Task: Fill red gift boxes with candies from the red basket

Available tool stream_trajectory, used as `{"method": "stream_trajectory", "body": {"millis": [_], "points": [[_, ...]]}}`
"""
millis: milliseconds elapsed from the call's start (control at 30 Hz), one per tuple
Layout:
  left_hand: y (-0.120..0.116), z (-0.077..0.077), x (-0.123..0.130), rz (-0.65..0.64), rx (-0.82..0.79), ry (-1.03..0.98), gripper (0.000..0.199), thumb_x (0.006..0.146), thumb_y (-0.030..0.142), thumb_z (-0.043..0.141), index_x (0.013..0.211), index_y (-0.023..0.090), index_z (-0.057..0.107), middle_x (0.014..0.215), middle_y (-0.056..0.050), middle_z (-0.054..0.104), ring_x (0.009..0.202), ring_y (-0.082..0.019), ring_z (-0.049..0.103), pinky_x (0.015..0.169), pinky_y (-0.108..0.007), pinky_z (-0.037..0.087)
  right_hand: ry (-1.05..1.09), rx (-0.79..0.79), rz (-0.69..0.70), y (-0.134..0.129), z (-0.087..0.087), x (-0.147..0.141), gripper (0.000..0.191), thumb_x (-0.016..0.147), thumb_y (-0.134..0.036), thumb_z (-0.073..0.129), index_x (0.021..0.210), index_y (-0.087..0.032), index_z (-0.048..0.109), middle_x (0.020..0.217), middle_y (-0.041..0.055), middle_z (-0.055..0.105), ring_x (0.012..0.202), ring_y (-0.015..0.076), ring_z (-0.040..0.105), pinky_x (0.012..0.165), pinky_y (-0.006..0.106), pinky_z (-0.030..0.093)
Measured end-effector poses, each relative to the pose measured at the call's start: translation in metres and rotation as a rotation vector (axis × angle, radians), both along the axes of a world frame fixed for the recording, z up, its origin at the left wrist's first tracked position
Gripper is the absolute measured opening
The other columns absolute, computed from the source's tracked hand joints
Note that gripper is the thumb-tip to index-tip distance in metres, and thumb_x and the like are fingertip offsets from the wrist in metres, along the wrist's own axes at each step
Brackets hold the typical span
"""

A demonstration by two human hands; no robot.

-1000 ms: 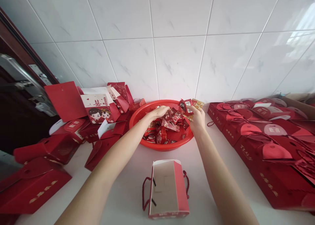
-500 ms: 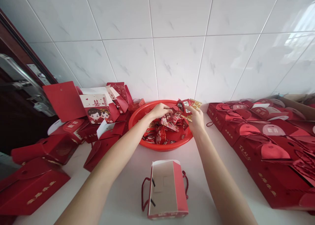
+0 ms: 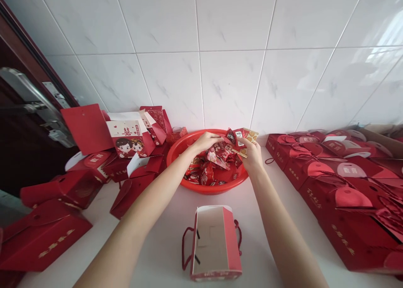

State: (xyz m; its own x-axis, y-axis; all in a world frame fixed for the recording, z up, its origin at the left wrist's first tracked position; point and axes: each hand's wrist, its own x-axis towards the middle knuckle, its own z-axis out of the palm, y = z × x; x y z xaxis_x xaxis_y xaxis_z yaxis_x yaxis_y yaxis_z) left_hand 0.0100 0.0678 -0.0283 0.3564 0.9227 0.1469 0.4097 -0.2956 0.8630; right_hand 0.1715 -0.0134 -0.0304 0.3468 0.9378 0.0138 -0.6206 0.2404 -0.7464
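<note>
My right hand [image 3: 252,153] is closed around several wrapped candies [image 3: 239,133], red ones beside gold-patterned packets [image 3: 251,135], at the right rim of a red plastic basket [image 3: 214,190]. Inside the basket lies a loose pile of red candies [image 3: 218,158]. Over the back of that pile my left hand [image 3: 206,142] reaches in with its fingers bent together; what they pinch, if anything, is hidden. Nearer to me an open red box [image 3: 212,242] with a white inside and rope handles lies on the white surface.
Rows of red gift boxes [image 3: 317,200] fill the right side. More red boxes [image 3: 47,239] stand at the left, along with an upright box printed with two cartoon figures [image 3: 127,141]. Behind is a tiled wall [image 3: 231,82]; a door handle [image 3: 34,99] shows at far left.
The view has shifted slightly, so everything sits a little further right. My left hand has moved only slightly over the candies; my right hand keeps its hold.
</note>
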Motion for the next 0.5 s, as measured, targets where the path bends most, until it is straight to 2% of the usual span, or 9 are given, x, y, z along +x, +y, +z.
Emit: {"method": "stream_trajectory", "body": {"millis": [67, 133, 167, 233, 300, 333, 433, 500], "points": [[0.0, 0.001, -0.002, 0.058, 0.1, 0.056, 0.028, 0.075, 0.028, 0.072, 0.1, 0.015, 0.076, 0.089, -0.006, 0.076, 0.074, -0.018, 0.066, 0.07, -0.029, 0.051, 0.008, -0.003, -0.012, 0.0, 0.001, 0.0, 0.018, 0.052, -0.013, 0.075, 0.068, -0.017, 0.069, 0.061, -0.0013, 0.072, 0.052, 0.0159, 0.066, 0.051, 0.026, 0.059], [-0.003, 0.005, -0.004, 0.012, 0.161, 0.111, 0.024, 0.075, 0.024, 0.071, 0.097, 0.015, 0.076, 0.091, -0.006, 0.076, 0.079, -0.018, 0.067, 0.074, -0.028, 0.052, 0.011, -0.012, -0.018, -0.002, 0.002, 0.0, 0.018, 0.052, -0.012, 0.075, 0.067, -0.017, 0.068, 0.059, -0.0017, 0.071, 0.052, 0.016, 0.066, 0.05, 0.025, 0.058], [-0.007, 0.008, -0.003, -0.084, 0.143, 0.134, 0.02, 0.074, 0.022, 0.071, 0.092, 0.016, 0.077, 0.09, -0.006, 0.077, 0.082, -0.018, 0.068, 0.076, -0.028, 0.052, 0.011, -0.017, -0.02, -0.003, 0.003, 0.0, 0.018, 0.052, -0.013, 0.075, 0.067, -0.017, 0.068, 0.059, -0.0019, 0.071, 0.052, 0.016, 0.066, 0.049, 0.025, 0.057], [-0.017, 0.012, 0.001, -0.373, 0.016, 0.225, 0.017, 0.071, 0.021, 0.072, 0.086, 0.018, 0.078, 0.09, -0.004, 0.078, 0.086, -0.019, 0.07, 0.078, -0.027, 0.053, 0.009, -0.024, -0.026, -0.005, 0.005, 0.0, 0.017, 0.052, -0.012, 0.075, 0.067, -0.017, 0.067, 0.059, -0.0023, 0.07, 0.052, 0.0158, 0.066, 0.048, 0.024, 0.056], [-0.03, 0.013, 0.009, -0.631, -0.143, 0.434, 0.022, 0.062, 0.02, 0.078, 0.083, 0.022, 0.08, 0.088, -0.001, 0.078, 0.086, -0.02, 0.071, 0.075, -0.025, 0.053, 0.008, -0.027, -0.035, -0.007, 0.006, -0.001, 0.017, 0.052, -0.012, 0.075, 0.066, -0.017, 0.067, 0.06, -0.0025, 0.07, 0.053, 0.0152, 0.066, 0.047, 0.023, 0.055], [-0.035, 0.012, 0.015, -0.706, -0.199, 0.568, 0.026, 0.056, 0.019, 0.081, 0.081, 0.023, 0.08, 0.085, 0.0, 0.078, 0.082, -0.021, 0.071, 0.07, -0.024, 0.052, 0.008, -0.029, -0.037, -0.007, 0.006, -0.001, 0.017, 0.052, -0.012, 0.075, 0.066, -0.017, 0.067, 0.06, -0.0026, 0.07, 0.053, 0.0151, 0.066, 0.047, 0.023, 0.055], [-0.044, 0.004, 0.027, -0.742, -0.265, 0.87, 0.029, 0.048, 0.016, 0.083, 0.075, 0.025, 0.081, 0.074, 0.0, 0.076, 0.066, -0.019, 0.067, 0.053, -0.022, 0.047, 0.005, -0.03, -0.041, -0.006, 0.006, -0.001, 0.017, 0.051, -0.013, 0.076, 0.065, -0.018, 0.066, 0.06, -0.0026, 0.069, 0.053, 0.0154, 0.065, 0.047, 0.024, 0.056], [-0.044, 0.0, 0.029, -0.729, -0.318, 0.901, 0.029, 0.049, 0.016, 0.082, 0.077, 0.025, 0.081, 0.07, 0.0, 0.075, 0.06, -0.018, 0.065, 0.048, -0.021, 0.044, 0.0, -0.023, -0.037, -0.006, 0.005, -0.001, 0.017, 0.052, -0.013, 0.075, 0.065, -0.018, 0.066, 0.061, -0.0024, 0.069, 0.055, 0.0161, 0.066, 0.05, 0.025, 0.057]]}}
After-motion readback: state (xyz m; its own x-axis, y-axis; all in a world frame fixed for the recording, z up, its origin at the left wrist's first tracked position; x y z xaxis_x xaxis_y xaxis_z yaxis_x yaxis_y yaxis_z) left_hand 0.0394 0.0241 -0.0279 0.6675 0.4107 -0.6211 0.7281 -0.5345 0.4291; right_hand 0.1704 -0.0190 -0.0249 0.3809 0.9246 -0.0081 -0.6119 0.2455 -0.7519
